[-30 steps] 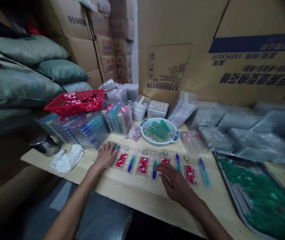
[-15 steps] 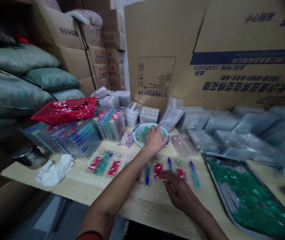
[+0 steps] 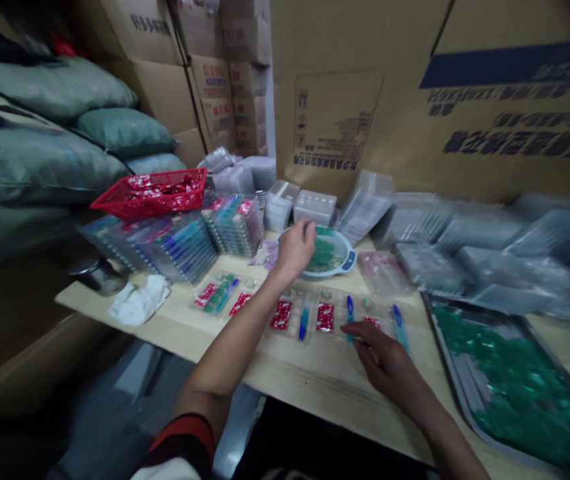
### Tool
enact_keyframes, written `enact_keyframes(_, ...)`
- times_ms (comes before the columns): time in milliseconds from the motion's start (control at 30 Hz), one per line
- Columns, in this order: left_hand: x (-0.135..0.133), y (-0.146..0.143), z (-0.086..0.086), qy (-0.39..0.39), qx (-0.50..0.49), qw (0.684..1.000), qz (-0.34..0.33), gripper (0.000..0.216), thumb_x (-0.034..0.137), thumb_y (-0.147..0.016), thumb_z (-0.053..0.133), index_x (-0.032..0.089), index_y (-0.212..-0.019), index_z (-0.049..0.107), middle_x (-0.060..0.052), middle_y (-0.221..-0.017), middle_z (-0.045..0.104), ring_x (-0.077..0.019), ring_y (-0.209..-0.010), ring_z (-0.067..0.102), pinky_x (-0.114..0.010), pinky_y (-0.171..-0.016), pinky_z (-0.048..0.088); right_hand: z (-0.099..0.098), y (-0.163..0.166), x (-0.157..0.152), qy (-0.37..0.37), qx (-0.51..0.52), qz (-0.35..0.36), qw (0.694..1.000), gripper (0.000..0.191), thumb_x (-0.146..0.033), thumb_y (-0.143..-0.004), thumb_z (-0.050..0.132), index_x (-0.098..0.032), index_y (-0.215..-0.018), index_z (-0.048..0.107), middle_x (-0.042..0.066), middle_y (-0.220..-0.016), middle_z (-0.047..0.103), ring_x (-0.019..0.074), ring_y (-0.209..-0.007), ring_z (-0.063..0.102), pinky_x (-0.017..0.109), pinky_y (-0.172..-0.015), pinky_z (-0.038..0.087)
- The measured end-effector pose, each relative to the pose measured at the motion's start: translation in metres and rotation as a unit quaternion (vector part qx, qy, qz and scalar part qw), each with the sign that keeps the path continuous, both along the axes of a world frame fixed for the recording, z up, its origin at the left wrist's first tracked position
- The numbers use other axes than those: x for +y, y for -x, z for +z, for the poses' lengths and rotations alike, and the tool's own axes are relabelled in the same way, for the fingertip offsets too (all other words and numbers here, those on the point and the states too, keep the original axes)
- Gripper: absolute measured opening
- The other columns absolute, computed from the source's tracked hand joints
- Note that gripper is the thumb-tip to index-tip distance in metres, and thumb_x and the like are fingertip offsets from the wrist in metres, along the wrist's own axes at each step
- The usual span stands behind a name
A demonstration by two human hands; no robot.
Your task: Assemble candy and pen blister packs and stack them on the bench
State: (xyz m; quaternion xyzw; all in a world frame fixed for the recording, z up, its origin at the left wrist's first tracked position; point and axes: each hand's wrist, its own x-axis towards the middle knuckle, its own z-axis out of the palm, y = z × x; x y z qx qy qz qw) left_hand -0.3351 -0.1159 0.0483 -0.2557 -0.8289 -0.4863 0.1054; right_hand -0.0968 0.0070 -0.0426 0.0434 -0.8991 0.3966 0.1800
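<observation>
My left hand [image 3: 296, 249] is at the left rim of a pale blue oval bowl [image 3: 349, 264]. Its fingers are curled closed, and anything in them is hidden. Small green pieces [image 3: 325, 255] lie in the bowl. Below it runs a row of clear plastic trays [image 3: 289, 328] with red-and-white packets [image 3: 325, 317] and blue pens [image 3: 304, 323]. The leftmost tray also has a column of green pieces [image 3: 218, 296]. Over the trays at the right, my right hand [image 3: 385, 357] has its index finger stretched forward and thumb apart, with nothing visible in it.
A metal tray [image 3: 459, 387] of green pieces sits at the right. Stacks of clear containers [image 3: 407, 217] line the back before a big cardboard box [image 3: 345, 40]. A red basket [image 3: 147, 207] rests on filled packs [image 3: 179, 247]. A white cloth [image 3: 139, 300] and metal cup [image 3: 95, 275] are at left.
My left hand has lifted from the green pieces and moved to the bowl's left rim, its fingers now curled. My right hand stays low over the right trays. The view has shifted.
</observation>
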Motion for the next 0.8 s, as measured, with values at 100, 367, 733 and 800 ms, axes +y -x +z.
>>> enact_keyframes(100, -0.061, -0.005, 0.002, -0.243, -0.108, 0.963, 0.046, 0.025, 0.031, -0.097, 0.052, 0.016, -0.112, 0.067, -0.005, -0.095, 0.071, -0.0163, -0.076, 0.07, -0.025, -0.069, 0.053, -0.005, 0.004, -0.003, 0.026, -0.018, 0.008, 0.999, 0.029, -0.028, -0.097, 0.045, -0.022, -0.112, 0.069, 0.01, -0.108, 0.074, 0.0227, -0.098, 0.071, 0.036, -0.087, 0.058)
enact_keyframes(367, -0.157, -0.063, -0.058, -0.44, -0.327, 0.82, 0.165, 0.015, 0.027, -0.092, 0.057, 0.015, -0.099, 0.062, -0.007, -0.102, 0.07, -0.0143, -0.078, 0.072, -0.029, -0.08, 0.057, -0.021, 0.053, -0.065, 0.142, -0.114, 0.094, 0.979, 0.03, -0.035, -0.094, 0.048, -0.022, -0.116, 0.066, 0.008, -0.106, 0.075, 0.0224, -0.092, 0.071, 0.037, -0.079, 0.058)
enact_keyframes(733, -0.171, -0.106, -0.09, -0.199, -0.348, 0.901, 0.167, 0.034, 0.044, -0.088, 0.065, 0.016, -0.108, 0.069, -0.008, -0.1, 0.072, -0.0188, -0.087, 0.067, -0.028, -0.073, 0.052, -0.026, 0.108, -0.122, 0.45, -0.26, 0.046, 0.853, 0.064, -0.036, -0.078, 0.066, -0.018, -0.137, 0.052, 0.017, -0.131, 0.061, 0.0211, -0.101, 0.07, 0.036, -0.085, 0.056)
enact_keyframes(800, -0.187, -0.108, -0.082, 0.002, -0.284, 0.944, 0.168, 0.033, 0.044, -0.091, 0.059, 0.016, -0.1, 0.073, -0.008, -0.096, 0.073, -0.0197, -0.086, 0.066, -0.029, -0.075, 0.049, -0.024, 0.11, -0.123, 0.478, -0.259, 0.031, 0.839, 0.067, -0.038, -0.073, 0.071, -0.017, -0.134, 0.055, 0.017, -0.13, 0.061, 0.0217, -0.098, 0.07, 0.035, -0.084, 0.056)
